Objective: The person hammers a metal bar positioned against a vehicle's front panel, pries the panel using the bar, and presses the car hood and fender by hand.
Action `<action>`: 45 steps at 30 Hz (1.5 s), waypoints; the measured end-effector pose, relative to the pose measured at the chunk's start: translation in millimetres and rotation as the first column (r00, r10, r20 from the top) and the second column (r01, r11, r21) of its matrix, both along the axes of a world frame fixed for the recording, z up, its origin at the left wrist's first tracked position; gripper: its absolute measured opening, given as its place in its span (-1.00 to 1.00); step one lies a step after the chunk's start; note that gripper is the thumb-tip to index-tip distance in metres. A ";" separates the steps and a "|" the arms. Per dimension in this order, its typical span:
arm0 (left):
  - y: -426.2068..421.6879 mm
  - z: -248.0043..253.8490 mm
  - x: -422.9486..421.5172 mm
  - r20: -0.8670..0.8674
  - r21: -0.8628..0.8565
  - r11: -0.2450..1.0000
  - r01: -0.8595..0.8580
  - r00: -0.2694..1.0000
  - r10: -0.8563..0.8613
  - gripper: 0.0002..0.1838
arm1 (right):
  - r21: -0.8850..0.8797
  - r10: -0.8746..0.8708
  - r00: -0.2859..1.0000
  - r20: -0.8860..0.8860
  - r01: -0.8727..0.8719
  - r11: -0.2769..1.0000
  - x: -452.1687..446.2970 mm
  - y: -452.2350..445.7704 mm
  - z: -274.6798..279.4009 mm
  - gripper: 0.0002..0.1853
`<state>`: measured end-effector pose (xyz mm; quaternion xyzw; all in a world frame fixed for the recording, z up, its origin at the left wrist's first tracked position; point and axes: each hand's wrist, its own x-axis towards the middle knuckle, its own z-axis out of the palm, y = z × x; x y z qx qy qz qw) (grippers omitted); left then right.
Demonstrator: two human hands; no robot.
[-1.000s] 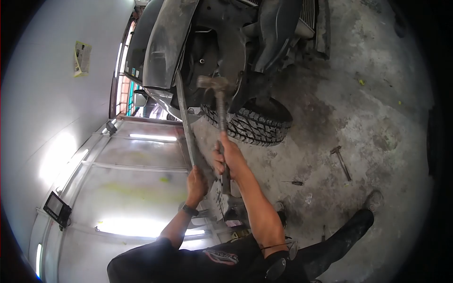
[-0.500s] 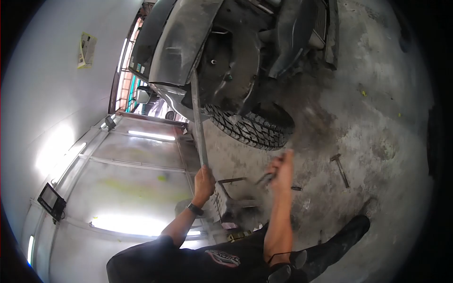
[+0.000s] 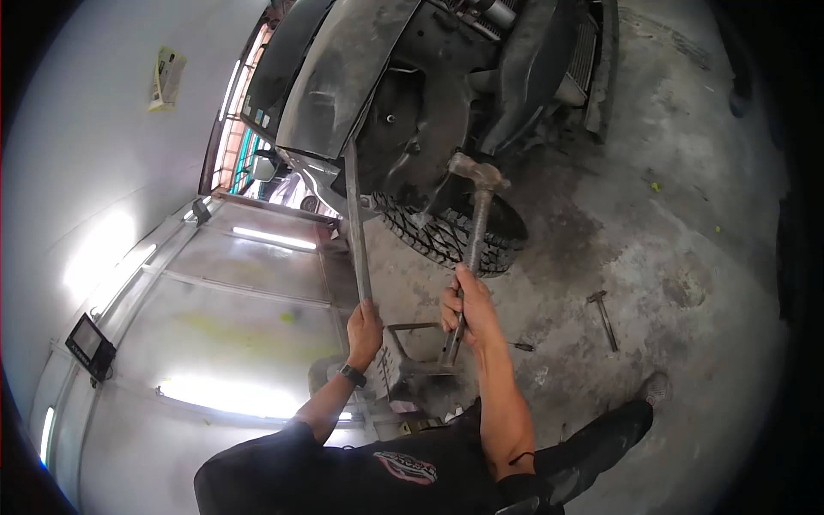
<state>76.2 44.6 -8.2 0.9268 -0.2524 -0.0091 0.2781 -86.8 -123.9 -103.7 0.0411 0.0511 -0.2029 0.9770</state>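
My left hand [image 3: 366, 333], with a watch on its wrist, is closed round the lower end of a long flat metal bar [image 3: 357, 232]. The bar's far end meets the edge of the grey car fender [image 3: 322, 86] by the wheel opening. In my right hand [image 3: 472, 307] is a hammer [image 3: 477, 219], gripped by its handle with the worn head up. That head appears in front of the wheel well, above the tire [image 3: 421, 232]. Whether it touches anything there I cannot tell.
A second hammer [image 3: 606, 321] lies on the concrete floor [image 3: 652, 257] at right. A small dark tool [image 3: 522, 347] rests near my right forearm. Below my hands stands a stool-like frame [image 3: 412, 365]. At left are a wall lamp [image 3: 91, 348] and lit panels.
My right hand has moved left and slightly down; the hammer, blurred before, now stands upright in clear view. My left hand keeps its hold on the bar. The view has shifted slightly.
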 end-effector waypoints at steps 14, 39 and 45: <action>1.4 -25.3 -36.9 0.008 -0.016 0.993 0.115 0.993 -0.115 -0.56 | -0.223 0.033 0.999 0.008 -0.030 0.974 8.5 13.2 3.5 -0.66; -7.4 -34.7 -24.5 -0.119 -0.090 0.995 0.030 0.992 -0.040 -0.47 | -0.281 0.122 0.983 0.136 -0.080 0.956 50.8 -5.8 3.3 -0.69; -15.7 -29.5 -34.5 -0.232 -0.131 0.991 -0.031 0.973 0.000 -0.48 | -0.310 0.162 0.961 0.224 -0.087 0.947 58.8 -15.0 6.8 -0.72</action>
